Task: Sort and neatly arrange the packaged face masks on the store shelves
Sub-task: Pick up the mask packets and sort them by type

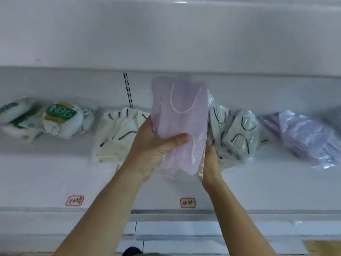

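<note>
While both hands (pixel 153 145) grip lilac pack (pixel 181 115) — shelf (pixel 46 174) front bare.

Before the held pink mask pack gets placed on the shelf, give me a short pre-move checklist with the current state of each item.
1. Left hand grips pink mask pack, thumb across front: ok.
2. Right hand supports pack's right edge: ok; its fingers are hidden.
3. Pack lifted off shelf: ok.
4. Matching purple pile visible at right: ok.
5. Colour exactly matches that pile: cannot tell.
6. Grey packs lie between: not ok for sliding across.

Two red-bordered labels (pixel 74 200) on shelf edge
</note>
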`<action>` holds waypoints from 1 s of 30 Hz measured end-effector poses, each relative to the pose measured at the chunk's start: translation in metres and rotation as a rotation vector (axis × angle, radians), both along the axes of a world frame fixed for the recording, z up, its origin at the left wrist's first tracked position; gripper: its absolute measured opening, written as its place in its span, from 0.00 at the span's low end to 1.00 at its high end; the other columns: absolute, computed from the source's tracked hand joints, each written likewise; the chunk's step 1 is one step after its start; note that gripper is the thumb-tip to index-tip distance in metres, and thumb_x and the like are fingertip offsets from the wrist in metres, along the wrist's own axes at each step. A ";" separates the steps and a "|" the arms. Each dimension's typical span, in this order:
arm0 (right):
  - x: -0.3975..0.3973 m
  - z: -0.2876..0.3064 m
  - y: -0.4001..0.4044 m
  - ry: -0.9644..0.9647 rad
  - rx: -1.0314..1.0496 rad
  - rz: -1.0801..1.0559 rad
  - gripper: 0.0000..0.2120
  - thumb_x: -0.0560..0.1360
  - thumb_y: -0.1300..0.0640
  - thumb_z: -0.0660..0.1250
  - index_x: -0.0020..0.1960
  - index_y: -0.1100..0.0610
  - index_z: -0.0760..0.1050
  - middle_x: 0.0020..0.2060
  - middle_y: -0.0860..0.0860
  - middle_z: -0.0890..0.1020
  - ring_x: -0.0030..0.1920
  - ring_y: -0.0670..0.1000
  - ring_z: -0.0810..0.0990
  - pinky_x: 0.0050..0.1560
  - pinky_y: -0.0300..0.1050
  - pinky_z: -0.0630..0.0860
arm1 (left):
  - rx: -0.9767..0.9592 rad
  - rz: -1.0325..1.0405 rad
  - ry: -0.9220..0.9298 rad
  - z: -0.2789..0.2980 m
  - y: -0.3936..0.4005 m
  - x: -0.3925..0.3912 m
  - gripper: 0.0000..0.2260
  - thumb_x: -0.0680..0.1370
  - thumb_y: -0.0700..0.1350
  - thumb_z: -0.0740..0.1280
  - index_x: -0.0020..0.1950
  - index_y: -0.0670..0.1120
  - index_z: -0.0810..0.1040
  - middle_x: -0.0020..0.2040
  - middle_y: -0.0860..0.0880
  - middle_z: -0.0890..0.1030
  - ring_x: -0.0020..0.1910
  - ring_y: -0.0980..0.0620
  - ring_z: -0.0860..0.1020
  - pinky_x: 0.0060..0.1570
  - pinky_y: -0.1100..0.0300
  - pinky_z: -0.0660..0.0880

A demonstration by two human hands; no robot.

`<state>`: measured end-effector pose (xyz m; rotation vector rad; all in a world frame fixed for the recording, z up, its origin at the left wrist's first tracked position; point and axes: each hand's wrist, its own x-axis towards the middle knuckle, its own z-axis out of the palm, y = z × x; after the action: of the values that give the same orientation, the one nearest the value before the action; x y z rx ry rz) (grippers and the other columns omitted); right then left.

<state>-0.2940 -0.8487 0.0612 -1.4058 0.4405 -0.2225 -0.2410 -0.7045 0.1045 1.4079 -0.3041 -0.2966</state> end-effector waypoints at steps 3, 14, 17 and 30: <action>-0.028 -0.004 -0.051 -0.107 0.111 0.007 0.16 0.85 0.46 0.59 0.63 0.51 0.80 0.57 0.54 0.86 0.60 0.58 0.84 0.65 0.64 0.78 | 0.043 0.073 -0.021 -0.004 -0.053 -0.031 0.32 0.62 0.44 0.82 0.65 0.49 0.78 0.56 0.52 0.87 0.55 0.53 0.85 0.53 0.58 0.82; -0.176 -0.008 -0.287 0.041 -0.159 -0.433 0.09 0.80 0.62 0.67 0.41 0.61 0.78 0.30 0.50 0.78 0.33 0.50 0.77 0.35 0.45 0.73 | 0.141 -0.202 0.162 -0.040 -0.300 -0.131 0.14 0.78 0.36 0.70 0.62 0.47 0.80 0.52 0.46 0.87 0.53 0.43 0.85 0.52 0.49 0.82; -0.158 0.004 -0.346 0.101 -0.296 -0.474 0.09 0.77 0.63 0.68 0.38 0.61 0.76 0.28 0.47 0.75 0.31 0.50 0.72 0.34 0.43 0.68 | 0.241 -0.094 0.078 -0.038 -0.354 -0.118 0.19 0.73 0.45 0.74 0.64 0.47 0.78 0.53 0.50 0.84 0.52 0.46 0.83 0.49 0.54 0.79; -0.185 0.012 -0.360 0.268 -0.771 0.045 0.17 0.80 0.54 0.70 0.68 0.47 0.76 0.60 0.41 0.80 0.61 0.44 0.77 0.65 0.44 0.71 | 1.363 -0.002 -0.518 -0.032 -0.280 -0.079 0.32 0.82 0.54 0.60 0.83 0.45 0.52 0.84 0.42 0.40 0.81 0.41 0.33 0.77 0.35 0.38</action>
<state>-0.4793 -1.2083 0.0736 -2.2155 0.5734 -0.1730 -0.3204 -0.9848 0.0724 2.8423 -0.5701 -0.1056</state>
